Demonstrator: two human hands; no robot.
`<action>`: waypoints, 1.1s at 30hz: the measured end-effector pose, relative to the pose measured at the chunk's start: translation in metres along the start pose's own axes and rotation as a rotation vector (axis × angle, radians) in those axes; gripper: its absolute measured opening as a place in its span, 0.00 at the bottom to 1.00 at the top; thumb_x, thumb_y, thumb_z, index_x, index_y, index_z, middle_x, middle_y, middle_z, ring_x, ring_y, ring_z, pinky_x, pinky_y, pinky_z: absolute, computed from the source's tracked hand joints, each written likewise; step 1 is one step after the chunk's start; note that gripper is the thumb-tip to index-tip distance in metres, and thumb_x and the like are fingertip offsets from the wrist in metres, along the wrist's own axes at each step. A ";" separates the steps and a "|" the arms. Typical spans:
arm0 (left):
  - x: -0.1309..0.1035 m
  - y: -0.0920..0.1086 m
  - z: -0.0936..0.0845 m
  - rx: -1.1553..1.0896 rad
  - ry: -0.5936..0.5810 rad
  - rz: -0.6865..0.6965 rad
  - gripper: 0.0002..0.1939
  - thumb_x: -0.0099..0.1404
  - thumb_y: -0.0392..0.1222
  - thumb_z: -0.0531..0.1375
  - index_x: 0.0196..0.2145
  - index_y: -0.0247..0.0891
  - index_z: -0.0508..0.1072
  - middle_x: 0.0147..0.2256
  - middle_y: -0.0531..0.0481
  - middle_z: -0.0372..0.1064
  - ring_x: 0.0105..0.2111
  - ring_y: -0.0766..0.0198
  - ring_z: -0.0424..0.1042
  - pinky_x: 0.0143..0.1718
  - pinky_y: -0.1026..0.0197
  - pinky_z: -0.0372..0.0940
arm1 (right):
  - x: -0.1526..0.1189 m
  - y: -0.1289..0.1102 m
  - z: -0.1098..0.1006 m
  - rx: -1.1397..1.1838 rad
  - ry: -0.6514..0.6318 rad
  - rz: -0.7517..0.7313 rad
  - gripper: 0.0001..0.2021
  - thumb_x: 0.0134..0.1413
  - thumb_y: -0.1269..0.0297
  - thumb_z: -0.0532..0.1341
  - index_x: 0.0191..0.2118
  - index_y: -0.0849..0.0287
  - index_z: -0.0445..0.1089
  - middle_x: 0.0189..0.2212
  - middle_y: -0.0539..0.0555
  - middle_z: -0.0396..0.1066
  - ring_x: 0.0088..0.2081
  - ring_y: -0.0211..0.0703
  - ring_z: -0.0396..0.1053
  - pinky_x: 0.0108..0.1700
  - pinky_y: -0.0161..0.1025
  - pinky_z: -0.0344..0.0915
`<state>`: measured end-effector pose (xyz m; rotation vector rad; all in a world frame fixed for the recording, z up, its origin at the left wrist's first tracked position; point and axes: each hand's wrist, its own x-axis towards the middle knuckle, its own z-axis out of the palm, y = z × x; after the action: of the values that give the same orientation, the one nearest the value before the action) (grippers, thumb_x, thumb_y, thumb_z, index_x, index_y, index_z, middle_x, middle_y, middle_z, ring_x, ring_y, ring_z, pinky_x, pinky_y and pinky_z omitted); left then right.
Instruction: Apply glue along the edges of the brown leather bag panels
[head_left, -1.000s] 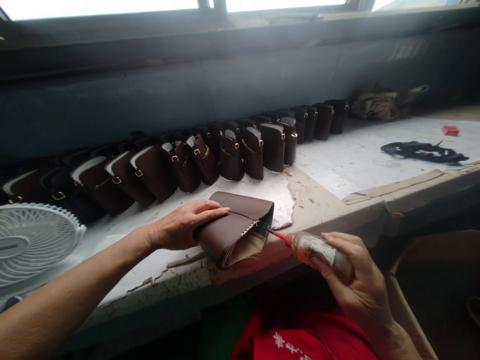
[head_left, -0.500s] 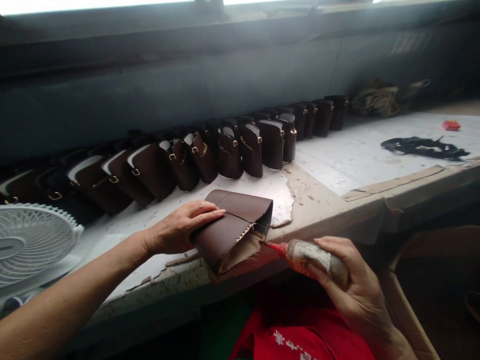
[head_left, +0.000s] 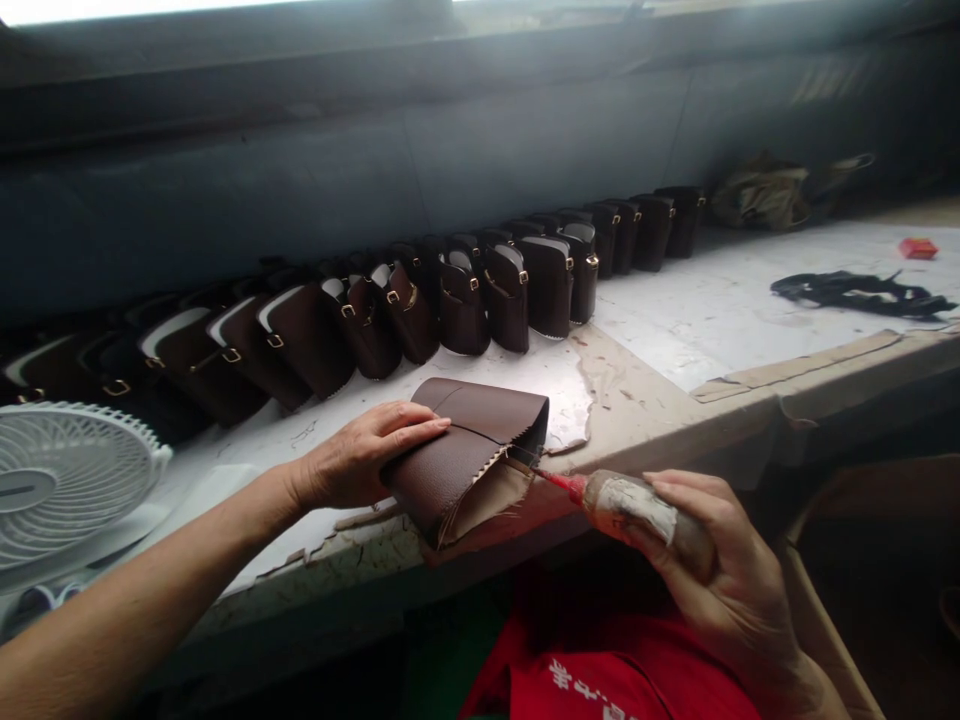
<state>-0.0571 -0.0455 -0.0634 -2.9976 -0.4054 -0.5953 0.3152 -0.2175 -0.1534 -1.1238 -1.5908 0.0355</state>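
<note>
My left hand [head_left: 367, 450] grips a brown leather bag body [head_left: 465, 430] that lies on its side at the table's front edge. Its zigzag-cut open end faces right, and pale lining with frayed threads shows inside. In my right hand [head_left: 720, 560] is a glue bottle [head_left: 637, 510] with a worn white label and a red nozzle. The thin nozzle tip points left and sits close to the rim of the bag's open end; whether it touches I cannot tell.
Rows of dark brown bag bodies [head_left: 465, 310] with gold buckles stand along the wall. A white fan [head_left: 67, 490] is at the left. To the right lie a dark tangled strap bundle [head_left: 862, 295] and a small red box [head_left: 917, 248]. Paper covers the table [head_left: 637, 400].
The glue bottle in my right hand has shifted slightly right, its nozzle tip moving along the bag's rim. My left hand and the bag stay almost still.
</note>
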 end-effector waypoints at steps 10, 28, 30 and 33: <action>-0.004 0.004 0.002 0.012 0.030 -0.003 0.42 0.67 0.37 0.62 0.74 0.52 0.54 0.57 0.38 0.73 0.54 0.48 0.77 0.56 0.46 0.75 | 0.000 0.003 0.002 0.007 0.019 0.061 0.18 0.63 0.70 0.69 0.57 0.55 0.70 0.51 0.59 0.73 0.50 0.51 0.75 0.51 0.45 0.74; -0.029 0.008 0.016 0.109 0.148 0.034 0.38 0.69 0.40 0.63 0.73 0.43 0.58 0.58 0.35 0.72 0.61 0.43 0.71 0.63 0.38 0.70 | -0.009 -0.006 0.005 0.037 0.020 0.293 0.13 0.64 0.62 0.69 0.52 0.52 0.73 0.47 0.53 0.74 0.47 0.44 0.75 0.50 0.35 0.72; -0.031 0.008 0.018 0.114 0.177 0.052 0.36 0.70 0.41 0.63 0.72 0.40 0.59 0.58 0.33 0.71 0.61 0.42 0.72 0.62 0.36 0.71 | -0.010 -0.007 0.004 0.080 -0.009 0.342 0.12 0.65 0.61 0.69 0.52 0.51 0.73 0.47 0.52 0.75 0.46 0.44 0.75 0.49 0.35 0.72; -0.033 0.008 0.023 0.134 0.219 0.073 0.33 0.72 0.40 0.62 0.71 0.38 0.61 0.57 0.34 0.72 0.60 0.42 0.72 0.60 0.36 0.72 | -0.011 -0.013 0.004 0.131 -0.005 0.422 0.11 0.65 0.58 0.68 0.51 0.50 0.73 0.49 0.51 0.74 0.48 0.45 0.74 0.50 0.35 0.71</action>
<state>-0.0760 -0.0587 -0.0969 -2.7691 -0.3059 -0.8420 0.3032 -0.2299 -0.1553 -1.3364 -1.3107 0.4160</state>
